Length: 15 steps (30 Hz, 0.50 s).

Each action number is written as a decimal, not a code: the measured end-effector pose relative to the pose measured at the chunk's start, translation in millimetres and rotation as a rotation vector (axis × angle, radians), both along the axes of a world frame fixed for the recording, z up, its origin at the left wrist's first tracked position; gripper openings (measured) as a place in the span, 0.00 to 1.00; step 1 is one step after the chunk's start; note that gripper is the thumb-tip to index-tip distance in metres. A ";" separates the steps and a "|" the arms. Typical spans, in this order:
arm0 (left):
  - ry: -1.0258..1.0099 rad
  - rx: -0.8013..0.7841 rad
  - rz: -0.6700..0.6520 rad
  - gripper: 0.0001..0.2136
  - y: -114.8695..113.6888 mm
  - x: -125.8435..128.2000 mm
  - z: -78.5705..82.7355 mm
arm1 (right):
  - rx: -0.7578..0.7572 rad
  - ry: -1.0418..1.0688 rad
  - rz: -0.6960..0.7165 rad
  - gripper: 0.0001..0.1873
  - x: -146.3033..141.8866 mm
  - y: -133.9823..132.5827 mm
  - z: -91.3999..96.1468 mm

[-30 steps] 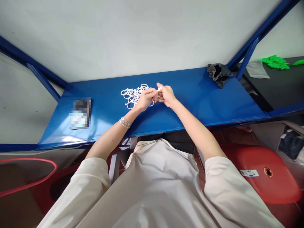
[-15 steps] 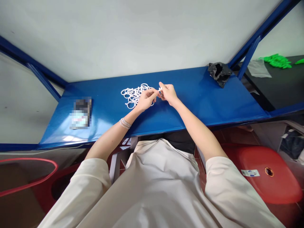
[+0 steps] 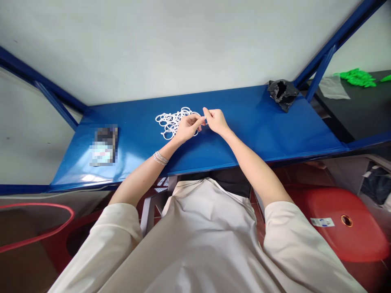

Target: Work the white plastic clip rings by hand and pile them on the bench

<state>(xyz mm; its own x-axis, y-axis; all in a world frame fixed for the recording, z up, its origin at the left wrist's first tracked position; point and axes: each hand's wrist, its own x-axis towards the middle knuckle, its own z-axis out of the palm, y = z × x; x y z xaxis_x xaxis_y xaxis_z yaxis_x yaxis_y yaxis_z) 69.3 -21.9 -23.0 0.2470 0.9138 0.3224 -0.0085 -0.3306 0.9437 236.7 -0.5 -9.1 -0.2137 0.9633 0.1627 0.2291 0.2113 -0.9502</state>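
Note:
Several thin white rings [image 3: 168,119], some with a small knob or eyelet, lie in a loose heap on the blue table [image 3: 146,152]. My left hand [image 3: 188,127] is just over the right side of the heap and covers part of it. Its thumb and fingertips pinch a small white ring [image 3: 205,118], mostly hidden by the fingers. Close on the right, my right hand [image 3: 216,121] is closed on the same white piece, thumb on top. The two hands' fingertips nearly touch.
A pixelated object [image 3: 104,145] lies at the table's left. At the back right corner sits a crumpled black plastic bag [image 3: 288,97]. Blue frame bars rise at both sides, with a white wall behind. A red stool [image 3: 342,244] stands at my right.
My right hand has shifted very slightly left, its thumb and fingertips closer to my left fingertips. Less of the white piece shows between them. The heap of rings has not moved.

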 end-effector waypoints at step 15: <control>0.116 0.027 -0.022 0.27 0.4 -5.1 -0.8 | 0.031 -0.048 0.019 0.40 2.9 -3.9 4.1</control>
<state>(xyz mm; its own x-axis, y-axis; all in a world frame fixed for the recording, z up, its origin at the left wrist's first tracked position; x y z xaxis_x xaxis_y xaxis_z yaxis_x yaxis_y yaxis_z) 64.2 -21.5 -23.8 0.3036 0.8991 0.3153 0.0929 -0.3572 0.9294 239.6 -4.3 -5.0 -0.2403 0.9535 0.1819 0.2696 0.2456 -0.9311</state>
